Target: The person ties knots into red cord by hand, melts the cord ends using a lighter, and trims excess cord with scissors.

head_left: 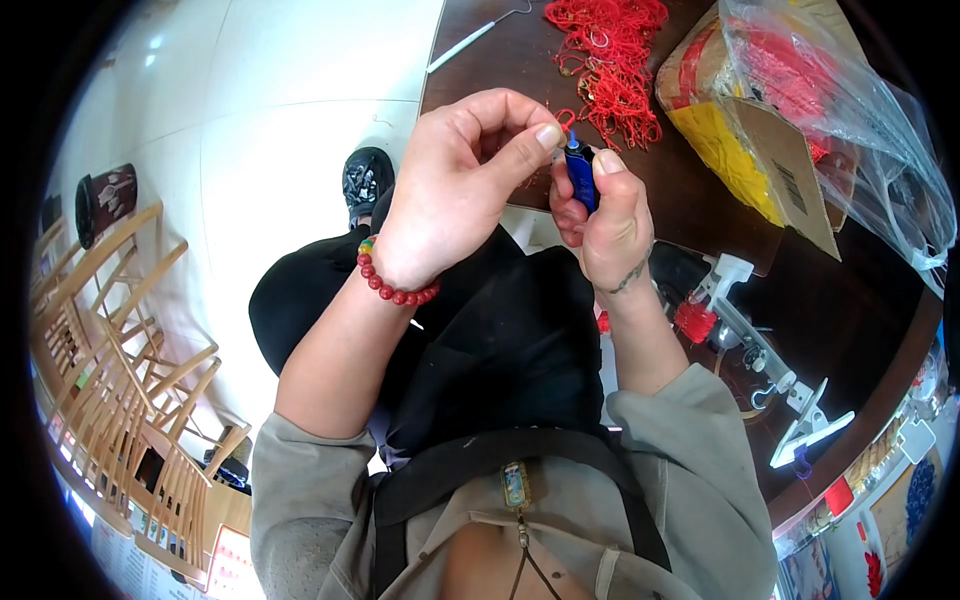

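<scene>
Table [505, 65] dark, red cords [608, 60] heaped; floor [290, 60] pale, tiled. Left hand [465, 175] pinches red cord [564, 117]; right hand [615, 220] grips blue lighter [580, 176].

– What is held in the right hand [612, 218]?
– A dark-blue lighter [582, 178], its top tipped toward the left hand [465, 175]; whether flame is shown cannot be told.
– And the red cord [567, 113]?
– Its thin loop is seen beside the left fingertips, just beyond the lighter's top.
</scene>
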`<state>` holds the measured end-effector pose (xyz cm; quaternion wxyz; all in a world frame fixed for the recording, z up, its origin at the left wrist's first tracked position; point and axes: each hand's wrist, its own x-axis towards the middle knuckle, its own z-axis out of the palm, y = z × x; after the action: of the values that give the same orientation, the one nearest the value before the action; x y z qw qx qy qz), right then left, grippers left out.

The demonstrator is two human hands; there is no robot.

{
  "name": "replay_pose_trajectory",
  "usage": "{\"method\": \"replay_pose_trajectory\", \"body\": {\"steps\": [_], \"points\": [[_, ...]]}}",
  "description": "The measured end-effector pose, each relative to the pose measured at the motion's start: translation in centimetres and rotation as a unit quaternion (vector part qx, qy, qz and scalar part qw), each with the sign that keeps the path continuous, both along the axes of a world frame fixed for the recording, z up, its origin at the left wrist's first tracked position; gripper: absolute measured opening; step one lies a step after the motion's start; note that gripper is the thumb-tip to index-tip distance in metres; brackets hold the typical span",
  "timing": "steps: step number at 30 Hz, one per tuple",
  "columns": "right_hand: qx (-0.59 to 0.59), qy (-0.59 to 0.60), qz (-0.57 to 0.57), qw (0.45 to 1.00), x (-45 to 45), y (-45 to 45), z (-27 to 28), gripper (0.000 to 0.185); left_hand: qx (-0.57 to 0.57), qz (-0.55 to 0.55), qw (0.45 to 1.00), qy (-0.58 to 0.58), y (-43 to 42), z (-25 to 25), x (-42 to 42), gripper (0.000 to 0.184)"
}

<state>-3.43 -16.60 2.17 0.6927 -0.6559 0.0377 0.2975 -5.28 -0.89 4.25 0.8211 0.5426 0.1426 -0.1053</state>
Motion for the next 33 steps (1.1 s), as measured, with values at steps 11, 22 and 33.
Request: {"method": "replay_pose_trajectory", "body": {"steps": [11, 22, 33], "points": [[0.037, -0.273, -0.086, 0.957, -0.4, -0.1, 0.2, 0.04, -0.008, 0.006, 1.0, 0.02, 0.1, -0.2, 0.0, 0.01], [-0.031, -0.363, -0.044, 0.93, -0.6, -0.5, -0.4, 0.046, -0.059, 0.006, 0.998, 0.035, 0.0, -0.1, 0.0, 0.011], [0.043, -0.321, -0.145, 0.935, -0.8, 0.5, -0.2, 0.026, -0.072, 0.004, 0.997, 0.03, 0.0, 0.0, 0.0, 0.011]]}}
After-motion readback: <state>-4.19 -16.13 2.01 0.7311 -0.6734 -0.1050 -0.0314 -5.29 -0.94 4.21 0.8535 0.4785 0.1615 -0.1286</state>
